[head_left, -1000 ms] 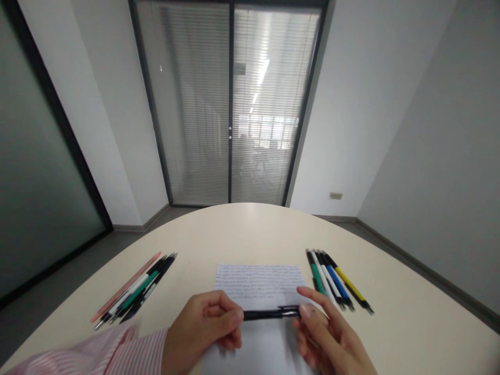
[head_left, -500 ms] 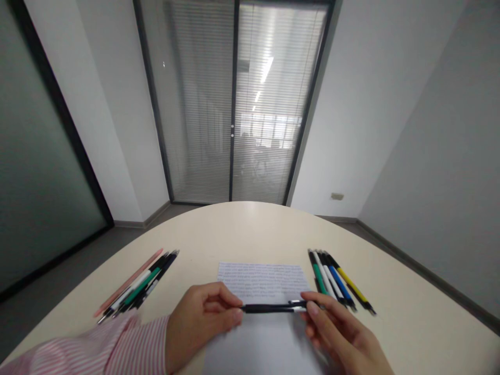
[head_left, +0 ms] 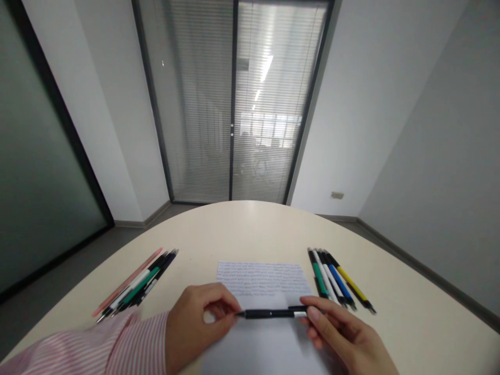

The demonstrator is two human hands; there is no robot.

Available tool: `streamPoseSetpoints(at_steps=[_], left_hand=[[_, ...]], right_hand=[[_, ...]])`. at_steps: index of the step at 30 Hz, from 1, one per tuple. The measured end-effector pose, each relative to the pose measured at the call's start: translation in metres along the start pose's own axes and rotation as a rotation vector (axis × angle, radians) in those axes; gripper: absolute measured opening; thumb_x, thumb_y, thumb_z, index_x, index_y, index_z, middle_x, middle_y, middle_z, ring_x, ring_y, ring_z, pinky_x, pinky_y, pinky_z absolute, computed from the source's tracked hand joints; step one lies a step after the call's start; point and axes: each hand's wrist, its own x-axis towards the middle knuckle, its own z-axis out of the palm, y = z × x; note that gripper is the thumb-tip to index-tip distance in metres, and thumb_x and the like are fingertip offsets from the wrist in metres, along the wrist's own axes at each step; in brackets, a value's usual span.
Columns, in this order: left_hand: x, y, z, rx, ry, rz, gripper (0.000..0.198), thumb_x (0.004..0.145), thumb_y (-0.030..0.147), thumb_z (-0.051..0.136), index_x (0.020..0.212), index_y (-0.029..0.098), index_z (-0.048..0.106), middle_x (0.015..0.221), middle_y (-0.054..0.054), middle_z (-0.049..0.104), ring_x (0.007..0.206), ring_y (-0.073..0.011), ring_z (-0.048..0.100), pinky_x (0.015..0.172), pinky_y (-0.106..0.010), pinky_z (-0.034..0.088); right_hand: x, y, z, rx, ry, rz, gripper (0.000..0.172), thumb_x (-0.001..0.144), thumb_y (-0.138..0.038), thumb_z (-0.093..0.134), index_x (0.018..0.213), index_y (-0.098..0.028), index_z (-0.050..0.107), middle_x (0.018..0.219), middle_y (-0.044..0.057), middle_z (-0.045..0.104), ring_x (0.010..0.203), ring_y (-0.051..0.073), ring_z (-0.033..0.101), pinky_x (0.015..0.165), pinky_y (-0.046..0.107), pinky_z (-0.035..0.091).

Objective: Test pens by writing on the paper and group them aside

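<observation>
A black pen (head_left: 269, 313) lies level between my two hands, above a white sheet of paper (head_left: 258, 341) with handwriting across its upper part. The thumb and fingers of my left hand (head_left: 203, 317) pinch the pen's pointed tip. At the clip end, my right hand (head_left: 344, 330) grips the pen between thumb and index finger, its other fingers curled below. A striped pink sleeve covers my left arm.
Several pens (head_left: 138, 286), one pink and one partly green, lie slanted at the left of the round table (head_left: 250, 224). Another row of pens (head_left: 339, 278), green, white, blue and yellow, lies at the right. Blinds-covered glass panels stand beyond.
The pen has dropped slightly toward me and turned a little about its length. The fingers of my left hand have slid outward to its tip.
</observation>
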Motion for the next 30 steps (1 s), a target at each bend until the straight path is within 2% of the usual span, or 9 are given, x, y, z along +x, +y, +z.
streamPoseSetpoints(at_steps=[3, 8, 20, 27, 30], left_hand=[[-0.003, -0.001, 0.001, 0.081, 0.039, 0.106, 0.011, 0.068, 0.015, 0.063, 0.077, 0.015, 0.069, 0.072, -0.003, 0.072, 0.059, -0.0133, 0.065, 0.060, -0.021, 0.051], [-0.002, -0.003, 0.001, 0.009, 0.089, 0.071, 0.010, 0.072, 0.023, 0.066, 0.079, 0.019, 0.072, 0.073, -0.001, 0.074, 0.063, -0.0132, 0.066, 0.061, -0.018, 0.052], [-0.002, -0.004, 0.002, 0.063, 0.117, 0.044, 0.014, 0.077, 0.030, 0.062, 0.071, 0.019, 0.068, 0.061, 0.001, 0.068, 0.056, -0.0128, 0.059, 0.057, -0.020, 0.045], [-0.001, -0.006, 0.001, 0.015, 0.062, 0.006, 0.017, 0.081, 0.032, 0.053, 0.073, 0.019, 0.060, 0.057, 0.002, 0.065, 0.050, -0.0121, 0.056, 0.052, -0.020, 0.042], [-0.001, -0.004, 0.000, 0.026, 0.055, 0.016, 0.015, 0.081, 0.030, 0.054, 0.073, 0.019, 0.060, 0.059, 0.003, 0.066, 0.053, -0.0122, 0.058, 0.055, -0.020, 0.043]], right_hand=[[0.001, 0.003, -0.001, 0.030, 0.013, 0.049, 0.039, 0.060, -0.047, 0.082, 0.086, -0.018, 0.077, 0.065, 0.003, 0.072, 0.060, 0.013, 0.061, 0.058, 0.017, 0.049], [0.003, 0.007, -0.003, 0.007, -0.011, 0.041, 0.038, 0.060, -0.045, 0.083, 0.085, -0.017, 0.077, 0.062, 0.003, 0.072, 0.058, 0.013, 0.060, 0.056, 0.017, 0.049], [0.003, -0.001, 0.003, -0.025, -0.030, 0.054, 0.036, 0.059, -0.045, 0.082, 0.080, -0.015, 0.076, 0.059, 0.002, 0.070, 0.054, 0.012, 0.058, 0.055, 0.019, 0.048], [0.003, -0.005, 0.004, -0.057, -0.084, 0.054, 0.035, 0.060, -0.045, 0.082, 0.077, -0.014, 0.075, 0.056, 0.001, 0.067, 0.052, 0.012, 0.055, 0.052, 0.020, 0.045], [0.002, -0.006, 0.006, -0.058, -0.059, 0.029, 0.036, 0.061, -0.045, 0.081, 0.077, -0.014, 0.075, 0.054, 0.000, 0.066, 0.051, 0.012, 0.054, 0.052, 0.021, 0.045]])
